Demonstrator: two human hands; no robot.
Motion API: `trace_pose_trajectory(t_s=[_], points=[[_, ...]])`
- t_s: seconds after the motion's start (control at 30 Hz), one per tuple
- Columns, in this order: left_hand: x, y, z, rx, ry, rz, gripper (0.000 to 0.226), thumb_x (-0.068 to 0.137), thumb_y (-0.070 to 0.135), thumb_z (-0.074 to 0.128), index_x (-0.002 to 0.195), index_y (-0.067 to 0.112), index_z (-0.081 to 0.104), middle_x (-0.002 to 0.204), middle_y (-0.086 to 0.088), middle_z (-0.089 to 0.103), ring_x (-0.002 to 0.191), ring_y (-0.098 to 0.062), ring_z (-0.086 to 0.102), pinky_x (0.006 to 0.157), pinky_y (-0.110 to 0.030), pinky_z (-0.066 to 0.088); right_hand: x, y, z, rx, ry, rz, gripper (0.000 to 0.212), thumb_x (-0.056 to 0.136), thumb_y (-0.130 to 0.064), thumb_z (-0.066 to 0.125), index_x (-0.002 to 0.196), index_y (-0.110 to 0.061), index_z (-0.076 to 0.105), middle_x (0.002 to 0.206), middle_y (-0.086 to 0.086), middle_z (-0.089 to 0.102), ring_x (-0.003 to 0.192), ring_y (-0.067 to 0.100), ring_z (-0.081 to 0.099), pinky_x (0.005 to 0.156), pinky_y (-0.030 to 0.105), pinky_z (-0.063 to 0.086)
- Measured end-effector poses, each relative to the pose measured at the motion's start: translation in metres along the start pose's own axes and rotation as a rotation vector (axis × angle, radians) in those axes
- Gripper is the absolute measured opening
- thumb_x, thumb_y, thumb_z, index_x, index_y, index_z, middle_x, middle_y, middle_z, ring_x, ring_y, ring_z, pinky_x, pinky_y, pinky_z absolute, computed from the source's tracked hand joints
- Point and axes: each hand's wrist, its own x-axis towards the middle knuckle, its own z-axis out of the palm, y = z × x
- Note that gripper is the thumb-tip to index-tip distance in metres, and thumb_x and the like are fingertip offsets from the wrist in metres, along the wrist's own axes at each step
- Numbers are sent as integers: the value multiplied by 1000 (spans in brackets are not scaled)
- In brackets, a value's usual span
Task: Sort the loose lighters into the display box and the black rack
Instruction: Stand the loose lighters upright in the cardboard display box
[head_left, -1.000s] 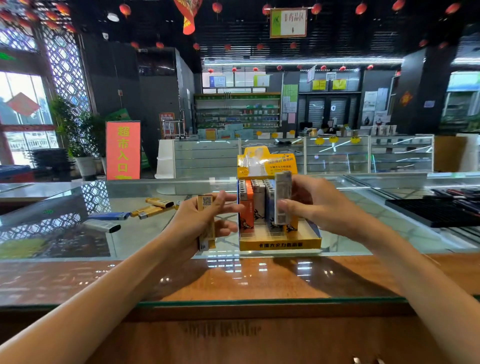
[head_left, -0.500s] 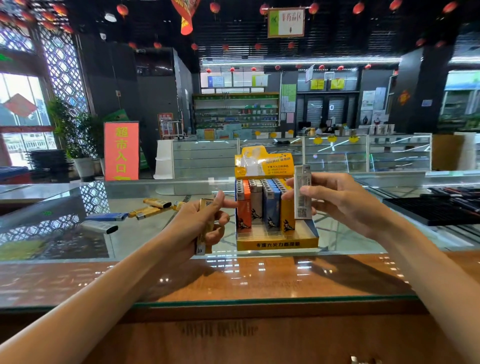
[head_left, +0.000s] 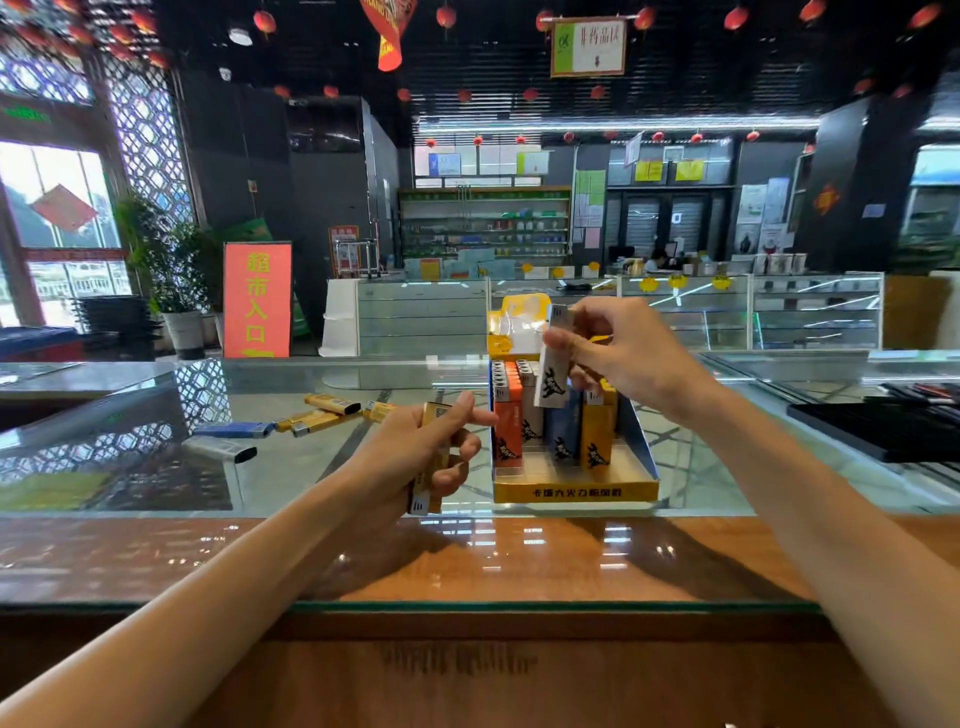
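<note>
1. Loose lighters (head_left: 317, 418) are lying flat on the bench (head_left: 311, 483) at the left, long axes running roughly left to right.
2. Our left hand (head_left: 415, 452) is gripping a yellow lighter (head_left: 432, 457) nearly upright, just beside the display box (head_left: 574, 491); we cannot tell which end is up.
3. Our right hand (head_left: 623, 353) is pinching a white lighter (head_left: 550, 379) by its upper half, long axis near vertical, metal head up, above the box's rows.
4. We are judging them light, stiff and smooth, so pinching the broad faces suits.
5. The black rack (head_left: 883, 431) is sitting far right.
</note>
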Motion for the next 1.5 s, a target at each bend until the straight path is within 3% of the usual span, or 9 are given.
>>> trace_pose_trajectory(t_s=[0.17,0.23,0.37,0.6,0.8,0.97,1.13,1.27,1.5], points=[[-1,1,1,6,-8,7,39,88,37,50,106,4,63,55,0,52,36,-8,42,36,-16,35,10,7,13,-360,85,-45,27,79,-25,72,98,-8,62,86,1,64,76,15,61,68,22,48],[-2,1,2,7,-4,2,37,91,35,48,107,4,62,55,0,52,36,-8,41,36,-16,34,11,9,17,-367,77,-52,26,78,-19,74,100,-11,62,85,-1,63,73,11,58,61,8,42],[0,3,4,-9,-14,-69,26,96,25,44,105,4,55,56,2,51,40,-8,40,38,-16,32,12,15,23,-426,42,-68,15,80,-9,70,94,-14,68,81,-4,62,59,-7,46,56,0,36],[2,2,2,-198,-75,-107,7,88,7,34,93,12,36,67,-7,53,48,-13,45,43,-19,39,13,17,22,-501,51,-49,4,81,-14,70,83,-16,73,65,-18,51,56,-5,41,52,12,29],[3,1,1,-176,-70,-83,9,92,8,35,99,10,39,68,-6,54,49,-13,48,44,-20,41,23,12,18,-392,-19,99,7,75,-13,76,77,-14,69,74,1,67,63,-1,56,51,9,38],[4,2,2,-171,-90,-85,7,93,9,35,99,10,39,68,-5,53,49,-12,47,43,-20,41,31,5,15,-365,-94,160,15,73,-4,75,85,-13,74,68,-2,65,55,-4,54,42,2,36],[2,0,1,-87,-47,-12,13,97,12,42,104,4,50,73,-5,62,57,-14,57,52,-23,49,33,-1,10,-388,-146,141,16,73,-2,75,85,-13,75,83,4,72,70,3,63,58,11,50],[1,-3,-1,-5,0,58,20,94,14,48,109,7,61,78,-4,67,68,-16,64,69,-31,53,32,-2,14,-462,-132,94,16,71,-13,79,86,-10,74,82,4,72,66,2,62,55,9,49],[0,-2,-1,4,4,71,21,89,16,52,105,10,63,79,-3,70,71,-16,68,65,-28,56,28,3,23,-491,19,37,15,72,-13,79,85,-8,75,84,9,72,76,15,66,73,27,55]])
